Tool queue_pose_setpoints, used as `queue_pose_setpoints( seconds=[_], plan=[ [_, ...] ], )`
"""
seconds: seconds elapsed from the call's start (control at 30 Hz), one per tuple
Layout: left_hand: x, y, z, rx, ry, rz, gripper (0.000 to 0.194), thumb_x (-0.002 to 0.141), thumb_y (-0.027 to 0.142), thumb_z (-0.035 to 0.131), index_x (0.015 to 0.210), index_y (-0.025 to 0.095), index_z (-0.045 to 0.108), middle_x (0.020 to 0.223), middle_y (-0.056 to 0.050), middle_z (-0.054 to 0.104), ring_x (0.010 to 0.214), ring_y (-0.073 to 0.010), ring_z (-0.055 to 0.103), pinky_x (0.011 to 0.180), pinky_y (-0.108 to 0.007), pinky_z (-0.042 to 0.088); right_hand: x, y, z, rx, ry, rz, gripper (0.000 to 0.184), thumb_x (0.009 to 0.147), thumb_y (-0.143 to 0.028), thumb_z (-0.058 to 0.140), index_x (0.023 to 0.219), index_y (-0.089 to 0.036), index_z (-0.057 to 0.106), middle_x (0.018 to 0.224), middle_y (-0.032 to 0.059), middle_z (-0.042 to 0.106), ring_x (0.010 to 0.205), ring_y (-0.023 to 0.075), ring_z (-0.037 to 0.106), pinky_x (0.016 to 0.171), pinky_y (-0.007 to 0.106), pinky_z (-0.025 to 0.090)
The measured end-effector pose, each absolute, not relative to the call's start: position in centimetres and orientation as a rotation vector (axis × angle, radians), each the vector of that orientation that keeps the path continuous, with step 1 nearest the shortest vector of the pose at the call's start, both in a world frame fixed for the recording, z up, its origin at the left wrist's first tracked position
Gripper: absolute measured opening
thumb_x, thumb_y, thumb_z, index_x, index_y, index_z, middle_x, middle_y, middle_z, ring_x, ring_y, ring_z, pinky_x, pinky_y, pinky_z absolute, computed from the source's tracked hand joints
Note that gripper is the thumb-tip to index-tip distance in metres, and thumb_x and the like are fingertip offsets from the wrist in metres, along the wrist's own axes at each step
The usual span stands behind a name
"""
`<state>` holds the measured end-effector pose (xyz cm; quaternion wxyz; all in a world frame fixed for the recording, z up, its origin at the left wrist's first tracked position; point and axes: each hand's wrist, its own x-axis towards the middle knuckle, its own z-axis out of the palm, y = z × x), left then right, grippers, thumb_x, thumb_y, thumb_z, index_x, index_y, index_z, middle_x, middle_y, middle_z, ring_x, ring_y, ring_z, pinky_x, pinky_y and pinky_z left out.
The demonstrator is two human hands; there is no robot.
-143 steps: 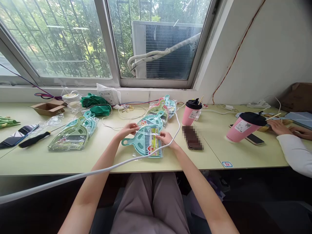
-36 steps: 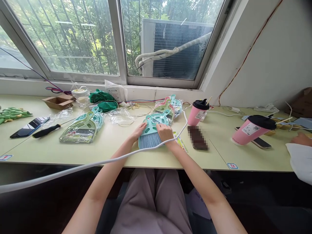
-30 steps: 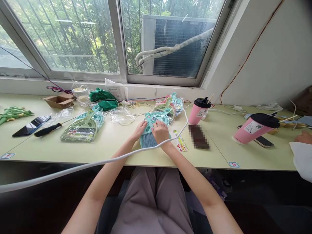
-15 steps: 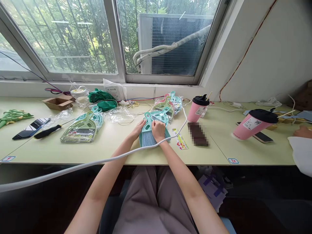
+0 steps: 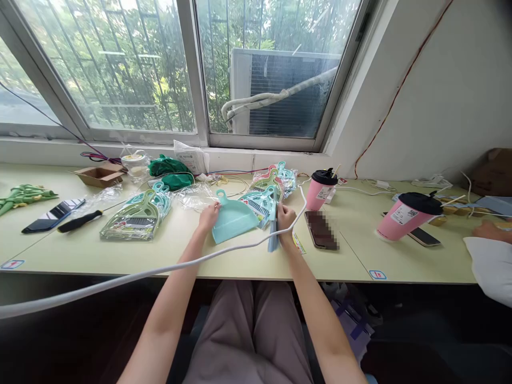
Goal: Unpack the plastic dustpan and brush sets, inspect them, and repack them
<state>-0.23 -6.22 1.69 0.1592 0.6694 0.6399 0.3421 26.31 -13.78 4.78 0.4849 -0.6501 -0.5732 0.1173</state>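
Held by its upper left edge, a pale teal dustpan (image 5: 235, 217) is in my left hand (image 5: 209, 215), its flat pan facing me. My right hand (image 5: 285, 217) grips a small teal hand brush (image 5: 272, 234), seen edge-on with its blue bristles pointing down. The two pieces are apart. Behind them lies a wrapped teal dustpan set (image 5: 262, 202) in clear plastic. A printed card (image 5: 298, 243) lies on the table, partly hidden by my right wrist.
A white cable (image 5: 160, 269) crosses in front of my forearms. Wrapped dustpan sets (image 5: 134, 218) lie at left beside a black-handled screwdriver (image 5: 80, 220). Rightward stand a phone (image 5: 318, 226) and pink cups (image 5: 406, 216). Another person's sleeve (image 5: 486, 264) shows at far right.
The brush, before lying against the dustpan, has come away from it. My right hand has moved right with the brush, my left hand left with the dustpan. The view has tilted slightly upward.
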Motion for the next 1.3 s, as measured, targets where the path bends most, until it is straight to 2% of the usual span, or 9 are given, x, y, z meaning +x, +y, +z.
queue_pose_setpoints(
  seconds=[0.1, 0.33, 0.5, 0.6, 0.8, 0.9, 1.0, 1.13, 1.3],
  plan=[
    [-1.1, -6.5, 1.8, 2.085, 1.854, 0.791, 0.020, 0.086, 0.030, 0.054, 0.093, 0.023, 0.071, 0.109, -0.011, 0.071, 0.109, -0.0297, 0.060, 0.091, -0.034, 0.042, 27.6, -15.1, 5.6, -1.787, -1.581, 0.067, 0.050, 0.096, -0.045, 0.039, 0.062, -0.018, 0.064, 0.060, 0.0063, 0.062, 0.060, 0.0174, 0.056, 0.056, 0.026, 0.034],
    [-2.0, -6.9, 2.5, 2.037, 1.724, 0.593, 0.023, 0.080, 0.037, 0.061, 0.093, 0.022, 0.072, 0.105, -0.009, 0.072, 0.095, -0.0267, 0.064, 0.078, -0.030, 0.044, 27.9, -17.1, 3.8, -2.092, -1.910, -0.050, 0.028, 0.094, -0.033, 0.054, 0.082, -0.015, 0.072, 0.085, 0.0128, 0.072, 0.081, 0.0220, 0.068, 0.064, 0.027, 0.039],
    [-1.8, -7.0, 2.9, 1.956, 1.824, 0.775, 0.036, 0.088, 0.051, 0.050, 0.093, 0.021, 0.071, 0.105, -0.009, 0.072, 0.096, -0.0266, 0.063, 0.076, -0.030, 0.042, 28.1, -18.1, 4.7, -2.048, -1.827, -0.156, 0.027, 0.094, -0.038, 0.055, 0.084, -0.019, 0.071, 0.089, 0.0093, 0.073, 0.080, 0.0209, 0.068, 0.062, 0.027, 0.038],
    [-1.9, -7.1, 3.2, 1.880, 1.936, 1.007, 0.041, 0.093, 0.050, 0.042, 0.096, 0.021, 0.071, 0.103, -0.010, 0.073, 0.095, -0.0262, 0.063, 0.075, -0.031, 0.041, 29.3, -18.2, 6.4, -2.036, -1.731, -0.141, 0.028, 0.093, -0.044, 0.055, 0.086, -0.022, 0.071, 0.085, 0.0074, 0.073, 0.080, 0.0211, 0.068, 0.062, 0.027, 0.037],
    [-2.4, -7.2, 3.9, 1.749, 1.989, 1.300, 0.046, 0.097, 0.048, 0.034, 0.094, 0.020, 0.071, 0.095, -0.008, 0.074, 0.087, -0.0236, 0.064, 0.074, -0.030, 0.041, 32.3, -17.6, 7.9, -1.947, -1.890, 0.166, 0.023, 0.087, -0.045, 0.062, 0.090, -0.026, 0.075, 0.089, 0.0033, 0.074, 0.084, 0.0190, 0.067, 0.066, 0.026, 0.040],
    [-2.4, -7.2, 3.9, 1.815, 1.909, 1.225, 0.045, 0.094, 0.051, 0.040, 0.094, 0.020, 0.072, 0.094, -0.008, 0.075, 0.086, -0.0237, 0.065, 0.074, -0.030, 0.041, 32.4, -17.0, 7.2, -1.895, -2.000, 0.350, 0.018, 0.083, -0.038, 0.066, 0.090, -0.025, 0.076, 0.090, 0.0021, 0.076, 0.085, 0.0182, 0.067, 0.068, 0.025, 0.041],
    [-2.4, -7.3, 3.6, 1.955, 1.694, 0.996, 0.039, 0.085, 0.052, 0.054, 0.088, 0.020, 0.075, 0.093, -0.008, 0.075, 0.086, -0.0250, 0.065, 0.074, -0.030, 0.043, 31.8, -16.4, 6.2, -1.871, -2.034, 0.523, 0.014, 0.076, -0.033, 0.070, 0.080, -0.020, 0.076, 0.077, 0.0029, 0.075, 0.078, 0.0176, 0.067, 0.065, 0.025, 0.042],
    [-2.3, -7.5, 3.1, 1.995, 1.510, 0.818, 0.023, 0.068, 0.042, 0.071, 0.068, 0.019, 0.075, 0.079, -0.008, 0.074, 0.076, -0.0253, 0.063, 0.069, -0.032, 0.042, 31.3, -15.9, 5.8, -1.638, -1.915, 0.923, 0.026, 0.066, -0.042, 0.076, 0.068, -0.016, 0.074, 0.063, 0.0041, 0.071, 0.063, 0.0162, 0.064, 0.060, 0.026, 0.046],
    [-1.7, -7.4, 3.0, 1.913, 1.425, 0.891, 0.021, 0.063, 0.041, 0.071, 0.060, 0.020, 0.071, 0.069, -0.005, 0.070, 0.073, -0.0234, 0.061, 0.068, -0.032, 0.042, 29.5, -15.8, 7.3, -1.176, -1.654, 1.346, 0.041, 0.058, -0.051, 0.081, 0.076, -0.014, 0.074, 0.070, 0.0059, 0.073, 0.059, 0.0146, 0.064, 0.058, 0.026, 0.048]
  ],
)
